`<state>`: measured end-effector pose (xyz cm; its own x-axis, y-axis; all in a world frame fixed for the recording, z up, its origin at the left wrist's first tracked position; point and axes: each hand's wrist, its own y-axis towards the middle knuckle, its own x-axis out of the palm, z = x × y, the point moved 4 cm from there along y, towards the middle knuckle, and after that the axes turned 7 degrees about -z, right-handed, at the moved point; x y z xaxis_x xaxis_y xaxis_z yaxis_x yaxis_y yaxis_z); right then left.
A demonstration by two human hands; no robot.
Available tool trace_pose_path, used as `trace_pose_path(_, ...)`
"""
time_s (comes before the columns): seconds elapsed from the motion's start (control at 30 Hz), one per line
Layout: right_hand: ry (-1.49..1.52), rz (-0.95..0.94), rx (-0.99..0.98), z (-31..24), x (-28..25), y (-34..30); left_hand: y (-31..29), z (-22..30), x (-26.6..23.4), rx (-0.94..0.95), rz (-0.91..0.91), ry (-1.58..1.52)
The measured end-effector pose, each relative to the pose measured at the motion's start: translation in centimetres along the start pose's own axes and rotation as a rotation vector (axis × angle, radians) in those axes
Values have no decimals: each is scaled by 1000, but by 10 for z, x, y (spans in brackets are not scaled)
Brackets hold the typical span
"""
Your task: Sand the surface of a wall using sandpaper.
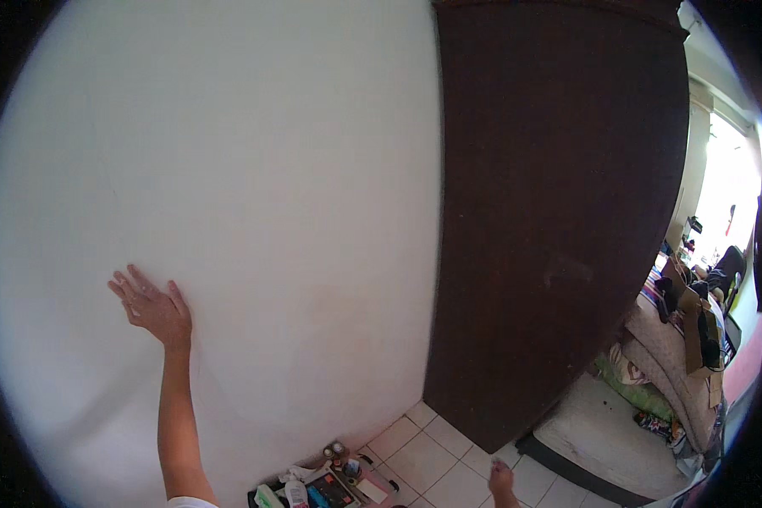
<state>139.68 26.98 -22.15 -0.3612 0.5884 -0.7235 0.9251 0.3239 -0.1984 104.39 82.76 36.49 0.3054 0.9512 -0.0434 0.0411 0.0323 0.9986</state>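
Note:
My left hand point(152, 306) is raised against the white wall point(271, 169), its fingers spread and nothing in them. The palm side appears to face the wall, though I cannot tell how firmly it touches. Low in the view, my right hand point(501, 479) hangs above the tiled floor point(423, 461). It is small and blurred, so its fingers cannot be made out, and I see no object in it.
A tall dark brown wardrobe point(559, 186) stands against the wall. Toiletries and small boxes crowd a low tray point(381, 474) at its foot. To the right lie a pale mattress point(610, 436), bedding point(669, 372) and an open cardboard box point(701, 334), near a bright window point(731, 169).

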Motion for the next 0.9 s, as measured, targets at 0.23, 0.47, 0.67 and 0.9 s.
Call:
trace_pose_path(0.23, -227, -518, -161, -16, 78, -48, -3, 6, -1, -31, -78, 29)
trace_pose_path(0.47, -444, -567, -113, 63, 85, -37, -23, -8, 12, 61, -256, -25)
trace_pose_path(0.67, -229, -119, -235, 117, 81, 39, -45, 6, 17, 196, -432, -15)
trace_pose_path(0.9, -380, -248, -366, 93, 64, 66, -21, -24, -5, 151, -552, 72)
